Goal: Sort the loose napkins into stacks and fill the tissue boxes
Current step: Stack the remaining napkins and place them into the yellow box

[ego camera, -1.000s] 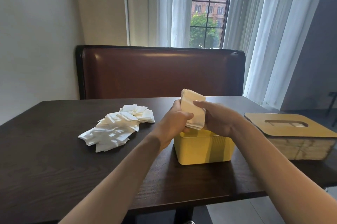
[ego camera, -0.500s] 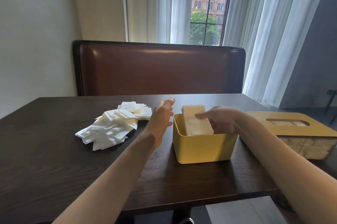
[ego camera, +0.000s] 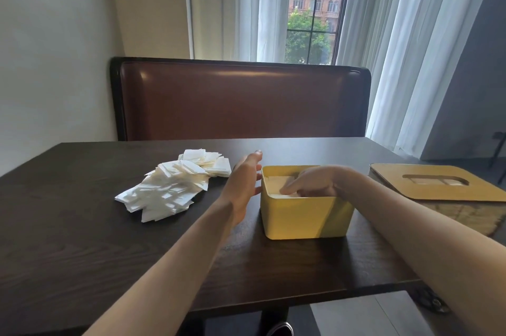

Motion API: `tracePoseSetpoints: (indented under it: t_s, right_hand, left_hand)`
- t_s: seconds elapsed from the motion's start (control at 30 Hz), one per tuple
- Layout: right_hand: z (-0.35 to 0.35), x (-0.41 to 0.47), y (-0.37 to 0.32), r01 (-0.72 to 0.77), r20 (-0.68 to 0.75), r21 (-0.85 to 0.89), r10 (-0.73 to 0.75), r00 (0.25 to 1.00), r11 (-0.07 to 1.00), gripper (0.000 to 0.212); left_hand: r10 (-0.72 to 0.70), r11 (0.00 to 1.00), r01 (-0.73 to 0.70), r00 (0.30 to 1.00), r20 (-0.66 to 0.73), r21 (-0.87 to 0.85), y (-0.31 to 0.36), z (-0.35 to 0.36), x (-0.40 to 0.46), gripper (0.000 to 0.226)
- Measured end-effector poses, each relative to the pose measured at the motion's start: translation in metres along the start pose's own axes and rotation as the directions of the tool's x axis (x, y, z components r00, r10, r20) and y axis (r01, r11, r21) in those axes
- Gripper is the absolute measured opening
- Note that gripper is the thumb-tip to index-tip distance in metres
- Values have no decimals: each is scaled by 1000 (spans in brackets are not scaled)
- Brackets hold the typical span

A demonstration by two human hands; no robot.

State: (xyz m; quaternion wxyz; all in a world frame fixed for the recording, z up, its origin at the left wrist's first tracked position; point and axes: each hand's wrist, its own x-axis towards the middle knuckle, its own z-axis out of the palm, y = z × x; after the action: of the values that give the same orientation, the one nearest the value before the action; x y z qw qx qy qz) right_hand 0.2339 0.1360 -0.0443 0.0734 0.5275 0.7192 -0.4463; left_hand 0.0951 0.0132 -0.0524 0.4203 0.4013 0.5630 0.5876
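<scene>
Under R hand [ego camera: 312, 182] grip: napkins [ego camera: 279, 180] in yellow box [ego camera: 301, 215].

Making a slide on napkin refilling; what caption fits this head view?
Right hand presses napkins into the yellow box while the open left hand hovers beside the loose pile.

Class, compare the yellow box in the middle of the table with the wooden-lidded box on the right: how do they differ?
The yellow box is open on top, with the right hand pressing napkins inside; the wooden-lidded box is covered by a flat lid with a slot. The yellow box has plain, smooth walls; the wooden-lidded box's side looks pale and grainy. Both stand on the dark table.
</scene>
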Motion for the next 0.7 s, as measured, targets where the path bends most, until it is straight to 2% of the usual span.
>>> tracePoseSetpoints:
  t_s: [0.1, 0.2, 0.27, 0.37, 0.43, 0.6, 0.7]
  right_hand:
    - [6, -2, -1, 3, -1, -100, -3, 1000, 995, 45]
    - [6, 0, 0, 32, -79, -130, -42, 996, 991, 56]
    - [3, 2, 2, 49, -98, -93, -59, 993, 994, 57]
    - [4, -1, 2, 76, -41, 54, -74, 996, 996, 45]
    - [2, -2, 3, 75, -19, 122, -74, 997, 990, 49]
    - [-5, 0, 8, 45, -76, 70, -40, 996, 997, 63]
    - [-5, -6, 8, 71, -40, 148, -66, 997, 986, 65]
  left_hand:
    - [-5, 1000, 5, 1000, 1, -1, 0, -2, 1, 44]
    - [-25, 1000, 25, 1000, -3, -19, 1, -3, -1, 44]
    - [-36, 999, 36, 999, -4, -22, 1, -4, -2, 45]
    - [-43, 999, 43, 999, -3, -24, -1, -4, -2, 46]
    - [-49, 998, 49, 999, -5, -32, -1, -5, -2, 46]
    - [-66, 996, 66, 998, 0, -56, -1, -8, -2, 45]
    - [-61, 997, 61, 998, 10, -50, -1, -8, -2, 44]
